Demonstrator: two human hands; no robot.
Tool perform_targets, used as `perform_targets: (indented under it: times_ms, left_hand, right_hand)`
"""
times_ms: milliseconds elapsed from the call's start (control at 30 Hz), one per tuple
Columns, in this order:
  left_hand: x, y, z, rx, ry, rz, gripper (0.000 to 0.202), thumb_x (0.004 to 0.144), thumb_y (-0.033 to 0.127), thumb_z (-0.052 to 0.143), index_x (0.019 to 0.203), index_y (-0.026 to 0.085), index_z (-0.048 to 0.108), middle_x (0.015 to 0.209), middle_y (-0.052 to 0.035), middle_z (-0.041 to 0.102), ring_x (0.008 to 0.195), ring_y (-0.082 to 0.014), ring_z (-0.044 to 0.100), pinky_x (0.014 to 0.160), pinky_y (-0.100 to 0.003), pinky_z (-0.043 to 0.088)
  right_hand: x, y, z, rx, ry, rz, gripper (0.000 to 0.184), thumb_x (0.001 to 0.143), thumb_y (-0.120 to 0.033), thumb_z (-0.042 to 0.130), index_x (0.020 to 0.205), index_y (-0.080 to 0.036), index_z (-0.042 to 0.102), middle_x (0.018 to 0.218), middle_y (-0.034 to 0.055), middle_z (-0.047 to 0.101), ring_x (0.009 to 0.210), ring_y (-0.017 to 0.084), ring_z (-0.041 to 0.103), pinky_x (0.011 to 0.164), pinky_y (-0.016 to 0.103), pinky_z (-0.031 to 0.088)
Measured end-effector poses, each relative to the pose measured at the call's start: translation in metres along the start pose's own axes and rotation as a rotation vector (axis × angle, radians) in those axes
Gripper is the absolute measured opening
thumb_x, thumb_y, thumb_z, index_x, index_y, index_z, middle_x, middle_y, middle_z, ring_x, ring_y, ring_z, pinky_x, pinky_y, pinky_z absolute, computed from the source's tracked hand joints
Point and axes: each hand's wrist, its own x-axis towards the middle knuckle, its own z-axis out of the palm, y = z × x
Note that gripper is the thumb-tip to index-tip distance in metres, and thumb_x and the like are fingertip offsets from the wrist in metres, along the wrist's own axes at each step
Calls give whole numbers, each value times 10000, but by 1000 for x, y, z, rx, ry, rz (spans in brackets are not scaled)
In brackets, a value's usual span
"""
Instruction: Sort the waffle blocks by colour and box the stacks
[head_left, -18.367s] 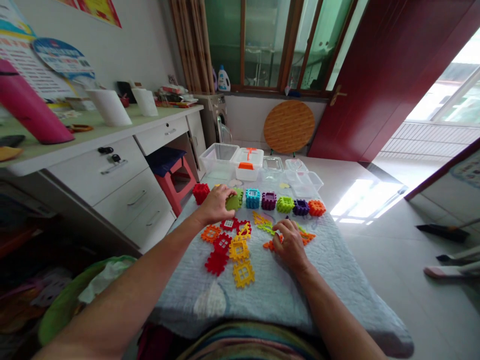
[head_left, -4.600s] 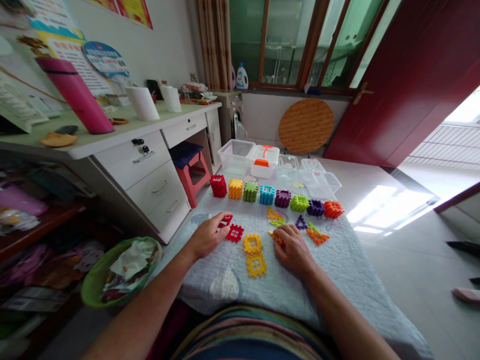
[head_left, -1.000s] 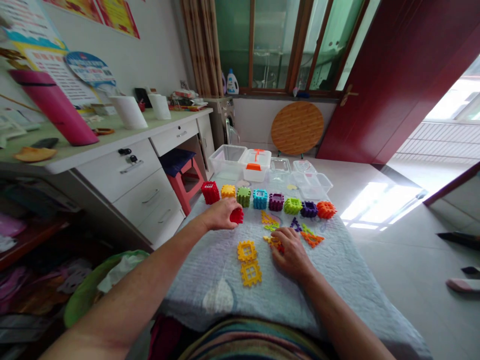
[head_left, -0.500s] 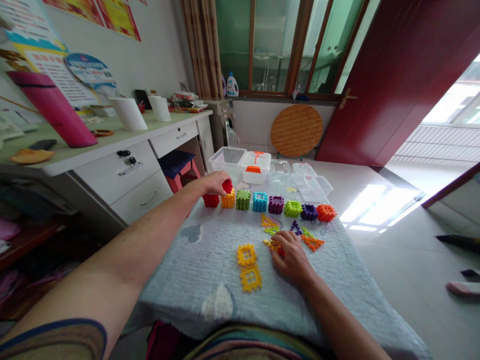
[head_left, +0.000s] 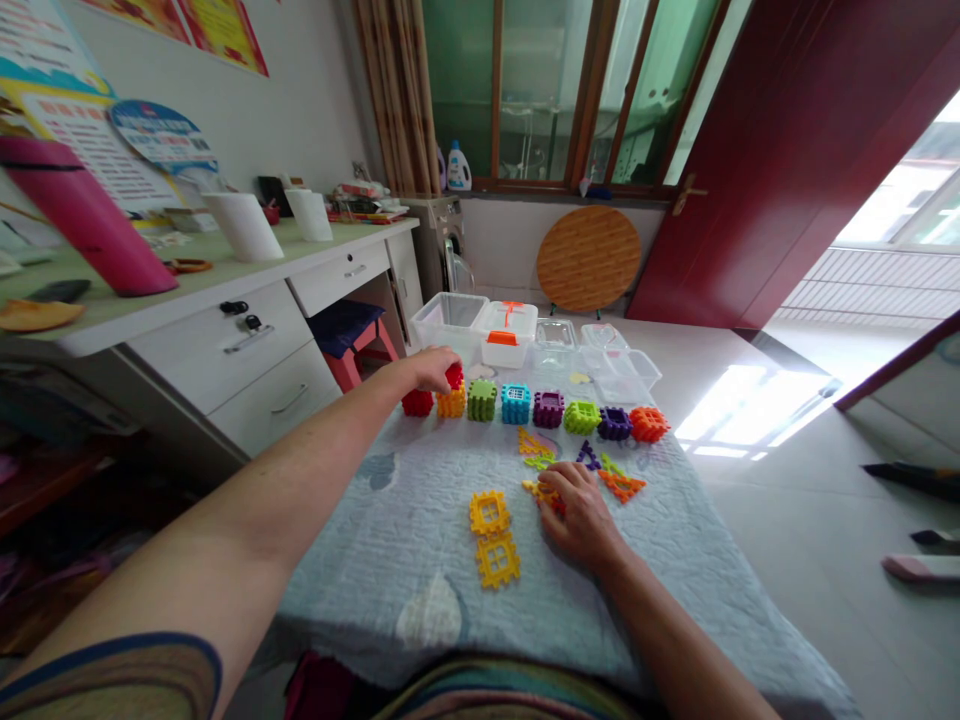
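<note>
Red plastic (head_left: 454, 377) in left hand (head_left: 435, 370) (2 yellow squares (head_left: 493, 536) on cloth (head_left: 360, 560)).

Before you: cloth-covered table (head_left: 375, 560), pale blue, printed with hearts. Far end: open clear bin (head_left: 448, 318), lidded box (head_left: 510, 340) with orange latch, smaller clear containers (head_left: 555, 336). Nearer you, notched stacks in a row, left to right: red (head_left: 417, 404), yellow (head_left: 451, 406), green (head_left: 481, 402), light blue (head_left: 516, 406), purple (head_left: 548, 411), lime (head_left: 582, 419), dark purple (head_left: 615, 425), orange (head_left: 649, 425). Closer still: loose triangles (head_left: 621, 488); two yellow squares (head_left: 496, 540) flat, end to end, nearest you.
</note>
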Motion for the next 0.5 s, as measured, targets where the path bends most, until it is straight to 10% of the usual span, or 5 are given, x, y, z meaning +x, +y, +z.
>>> perform_targets:
  times_ms: [300,500]
  left_hand:
    - [1,-1,8,19,-3,-18,661,616,219,694,1258,142,557,1217,-121,606,1078,-262,557,945,-317,415]
    - [-39,36,-3,13,340,107,639,704,260,655,1313,137,505,1313,-149,504,1210,-302,467,1053,-410,344]
  right_hand:
    - [-1,0,-1,-9,4,4,262,791,-131,567,1035,-210,621,1057,85,619,1003,244,522,905,405,431]
    - [-1,0,-1,-36,-7,12,249,798,-158,587,1040,-195,626,1069,93,621,1005,249,520,900,406,425]
